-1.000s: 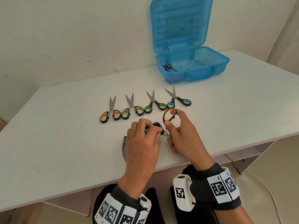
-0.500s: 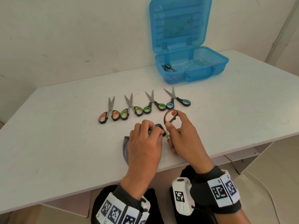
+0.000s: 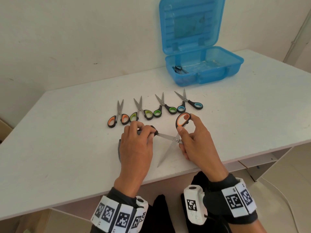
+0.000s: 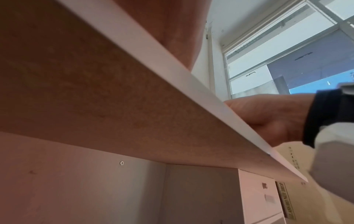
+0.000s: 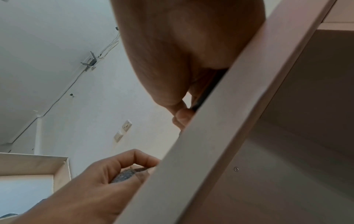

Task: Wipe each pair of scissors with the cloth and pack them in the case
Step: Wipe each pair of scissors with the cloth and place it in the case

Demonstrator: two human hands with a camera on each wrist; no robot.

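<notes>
In the head view my right hand (image 3: 190, 135) grips an orange-handled pair of scissors (image 3: 175, 137) by its handles, blades spread wide. My left hand (image 3: 139, 138) pinches a grey cloth (image 3: 119, 148) around the tip of the upper blade; the other blade points down toward the table's front edge. Several more pairs lie in a row behind: orange (image 3: 117, 117), yellow-green (image 3: 140, 112), green (image 3: 164, 110) and blue (image 3: 189, 102). The open blue case (image 3: 218, 71) stands at the back right with a dark pair (image 3: 178, 68) inside. The right wrist view shows the left hand (image 5: 107, 181) around the cloth (image 5: 124, 175).
The white table (image 3: 67, 148) has bare surface on the left and right of my hands. Its front edge (image 3: 168, 175) runs just under my wrists. A wall stands close behind the table. Both wrist views look mostly at the table's underside.
The scissors' blades have spread wide apart. My left hand with the cloth has slid left along the upper blade to its tip, and my right hand has moved slightly right.
</notes>
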